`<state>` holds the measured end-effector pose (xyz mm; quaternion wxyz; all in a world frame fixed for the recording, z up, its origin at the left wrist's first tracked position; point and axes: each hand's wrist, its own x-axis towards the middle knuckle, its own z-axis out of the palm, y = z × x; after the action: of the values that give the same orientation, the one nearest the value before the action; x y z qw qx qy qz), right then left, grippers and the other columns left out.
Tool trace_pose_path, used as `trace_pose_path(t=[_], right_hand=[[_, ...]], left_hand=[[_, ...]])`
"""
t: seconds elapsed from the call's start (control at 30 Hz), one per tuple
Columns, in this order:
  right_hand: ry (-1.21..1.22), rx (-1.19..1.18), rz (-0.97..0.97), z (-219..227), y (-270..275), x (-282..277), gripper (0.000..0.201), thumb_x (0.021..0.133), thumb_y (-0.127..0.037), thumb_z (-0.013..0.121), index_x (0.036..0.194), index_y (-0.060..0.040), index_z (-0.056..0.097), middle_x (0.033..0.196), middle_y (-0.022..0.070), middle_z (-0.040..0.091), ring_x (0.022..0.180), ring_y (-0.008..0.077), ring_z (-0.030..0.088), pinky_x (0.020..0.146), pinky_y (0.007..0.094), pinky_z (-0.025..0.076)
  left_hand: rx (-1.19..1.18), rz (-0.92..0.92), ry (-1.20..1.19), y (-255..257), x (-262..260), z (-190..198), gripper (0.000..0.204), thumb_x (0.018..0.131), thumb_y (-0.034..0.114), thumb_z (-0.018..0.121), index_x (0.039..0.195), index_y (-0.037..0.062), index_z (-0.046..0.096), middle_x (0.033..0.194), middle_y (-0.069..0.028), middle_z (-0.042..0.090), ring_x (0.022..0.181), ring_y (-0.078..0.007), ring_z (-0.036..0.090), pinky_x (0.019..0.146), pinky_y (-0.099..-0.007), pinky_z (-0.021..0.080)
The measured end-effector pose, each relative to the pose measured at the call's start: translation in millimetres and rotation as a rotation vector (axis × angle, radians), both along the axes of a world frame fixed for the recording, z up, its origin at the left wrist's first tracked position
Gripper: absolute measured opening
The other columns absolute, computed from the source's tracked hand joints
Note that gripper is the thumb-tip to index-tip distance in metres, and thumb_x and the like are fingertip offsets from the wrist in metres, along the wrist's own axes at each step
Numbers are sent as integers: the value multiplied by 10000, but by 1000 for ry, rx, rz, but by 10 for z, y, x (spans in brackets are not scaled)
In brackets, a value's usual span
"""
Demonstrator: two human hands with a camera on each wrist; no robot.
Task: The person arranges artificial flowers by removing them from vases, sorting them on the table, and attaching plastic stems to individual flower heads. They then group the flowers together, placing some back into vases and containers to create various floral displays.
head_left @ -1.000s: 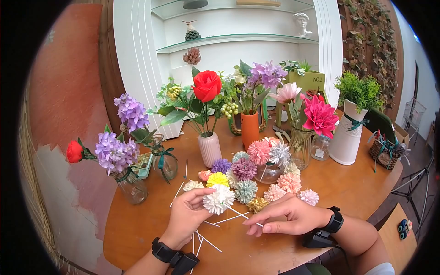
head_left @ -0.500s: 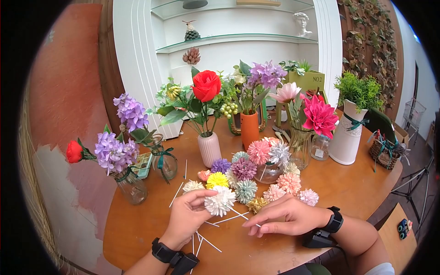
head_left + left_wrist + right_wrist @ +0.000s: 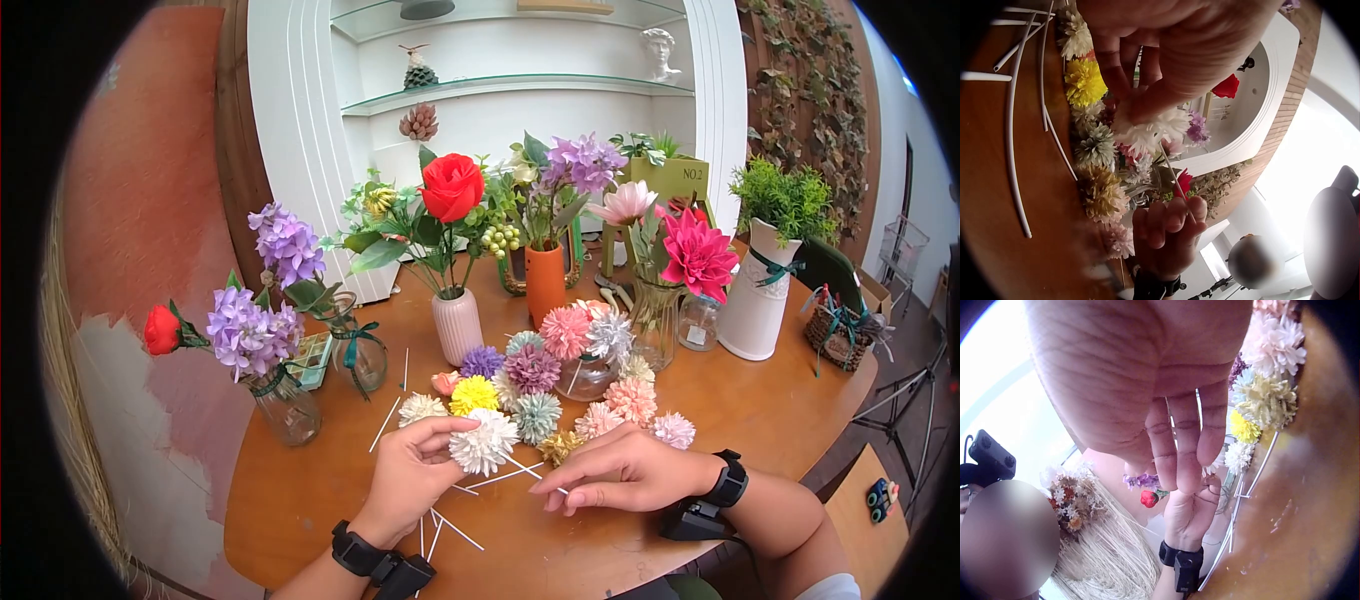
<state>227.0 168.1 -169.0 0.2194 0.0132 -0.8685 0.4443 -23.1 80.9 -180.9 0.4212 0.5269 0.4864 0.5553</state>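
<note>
A fluffy, densely petalled white flower (image 3: 484,446) is at two o'clock from the left hand (image 3: 410,468), whose fingers pinch it; the right hand's (image 3: 622,474) fingers pinch its slim white stem (image 3: 525,468), slanting toward four o'clock.

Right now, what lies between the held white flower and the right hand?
A thin white stem, running from the white flower to the right hand; the head view shows it.
</note>
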Motion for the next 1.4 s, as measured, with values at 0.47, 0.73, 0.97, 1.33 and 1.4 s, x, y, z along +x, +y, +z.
trace_pose_path(t=[0.47,0.73,0.97,1.33,1.4], right_hand=[[2,21,4,-7,5,-7,281,935,-86,585,1211,-50,625,954,74,701,824,166,671,763,293,525],[11,30,3,2,-3,-13,278,924,-106,612,1196,-56,636,948,75,704,834,191,671,762,307,517],[6,15,-4,-6,-9,-14,258,912,-135,636,1155,-52,657,934,84,702,836,207,672,748,312,520],[-38,32,-4,49,-20,-6,239,889,-105,660,1111,-13,670,987,112,701,889,217,683,776,314,543],[-34,39,-3,48,-18,-4,235,889,-108,661,1104,-14,672,992,113,700,894,221,682,777,317,542]], left_hand=[[6,10,27,-3,3,5,373,801,-141,584,1165,-62,585,1138,-171,655,988,-165,657,858,-255,540],[-18,20,23,-16,17,35,365,790,-138,627,1145,-66,585,1110,-181,663,1012,-198,656,902,-292,528],[-13,11,42,-23,19,40,365,790,-138,617,1146,-66,587,1104,-179,665,1007,-196,657,896,-289,529],[-12,-12,63,-31,11,33,364,811,-121,601,1169,-55,593,1107,-152,671,951,-136,657,811,-229,535],[-11,-19,49,-35,17,39,365,812,-118,604,1171,-55,591,1109,-154,670,956,-137,656,816,-234,535]])
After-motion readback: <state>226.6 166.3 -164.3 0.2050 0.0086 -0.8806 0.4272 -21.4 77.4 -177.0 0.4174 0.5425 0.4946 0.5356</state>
